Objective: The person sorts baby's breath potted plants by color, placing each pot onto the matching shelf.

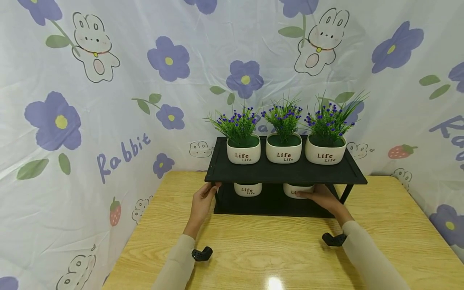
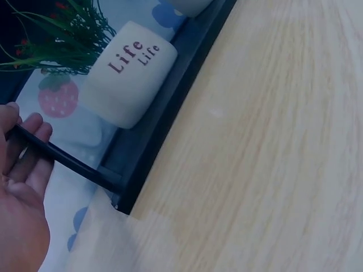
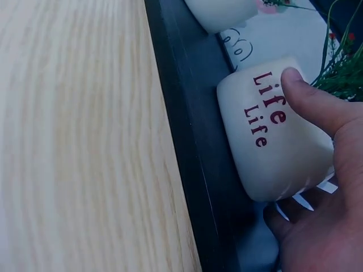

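A black two-tier shelf (image 1: 282,174) stands on the wooden table. My left hand (image 1: 201,203) grips its left front post (image 2: 74,164), thumb on one side and fingers behind. On the lower tier, my right hand (image 1: 325,198) holds the right-hand white flowerpot (image 3: 266,153), thumb on its front by the red "Life" lettering and the other fingers round its side. That pot stands on the tier, green leaves with red flowers rising from it. Another white flowerpot (image 2: 133,73) sits to its left on the same tier, its plant hidden from the head view by the upper board.
Three white pots with purple flowers line the upper tier: left pot (image 1: 243,155), middle pot (image 1: 284,154) and right pot (image 1: 325,155). Behind hangs a curtain (image 1: 203,80) printed with rabbits and flowers. The table (image 1: 261,245) extends in front of the shelf.
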Tool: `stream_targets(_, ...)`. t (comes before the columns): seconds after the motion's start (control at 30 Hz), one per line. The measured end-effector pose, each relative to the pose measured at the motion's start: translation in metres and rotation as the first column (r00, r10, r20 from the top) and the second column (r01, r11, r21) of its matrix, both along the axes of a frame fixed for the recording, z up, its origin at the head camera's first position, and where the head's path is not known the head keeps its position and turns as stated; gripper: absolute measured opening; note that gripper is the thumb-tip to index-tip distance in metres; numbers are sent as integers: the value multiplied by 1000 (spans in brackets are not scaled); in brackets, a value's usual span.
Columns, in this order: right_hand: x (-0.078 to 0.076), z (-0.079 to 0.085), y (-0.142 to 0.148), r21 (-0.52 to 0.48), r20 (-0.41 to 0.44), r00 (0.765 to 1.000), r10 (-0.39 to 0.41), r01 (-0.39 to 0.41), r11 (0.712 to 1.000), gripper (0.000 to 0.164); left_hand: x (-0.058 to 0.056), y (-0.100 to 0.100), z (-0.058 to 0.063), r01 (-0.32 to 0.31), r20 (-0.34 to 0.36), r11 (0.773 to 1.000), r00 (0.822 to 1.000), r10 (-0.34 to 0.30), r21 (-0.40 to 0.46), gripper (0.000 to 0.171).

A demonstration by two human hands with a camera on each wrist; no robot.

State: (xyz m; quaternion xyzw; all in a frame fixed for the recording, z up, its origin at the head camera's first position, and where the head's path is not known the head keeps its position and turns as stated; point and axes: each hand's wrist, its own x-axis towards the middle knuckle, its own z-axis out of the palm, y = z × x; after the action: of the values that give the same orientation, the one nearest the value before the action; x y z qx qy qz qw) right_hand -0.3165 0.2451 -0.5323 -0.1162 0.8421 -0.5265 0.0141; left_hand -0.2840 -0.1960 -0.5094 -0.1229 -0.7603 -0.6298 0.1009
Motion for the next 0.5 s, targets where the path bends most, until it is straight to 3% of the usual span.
stream_targets(0.17, 6, 4, 4, 36, -126, 992, -27, 32, 999, 82, -10, -1, -13, -25, 30, 999, 999, 25, -23, 43)
stream_targets(0.3, 16, 11, 8, 138, -193, 978, -74, 101, 985, 82, -9, -2, -12, -65, 54, 994, 996, 71, -91, 36)
stream_targets(0.4, 27, 18, 10, 247, -219, 968, -120, 174, 953, 79, -4, -1, -10, -116, 56, 979, 990, 127, -167, 32)
stream_targets(0.5, 39, 23, 11, 365, -265, 952, -151, 244, 898, 74, 3, 1, -7, -177, 43, 954, 980, 193, -244, 28)
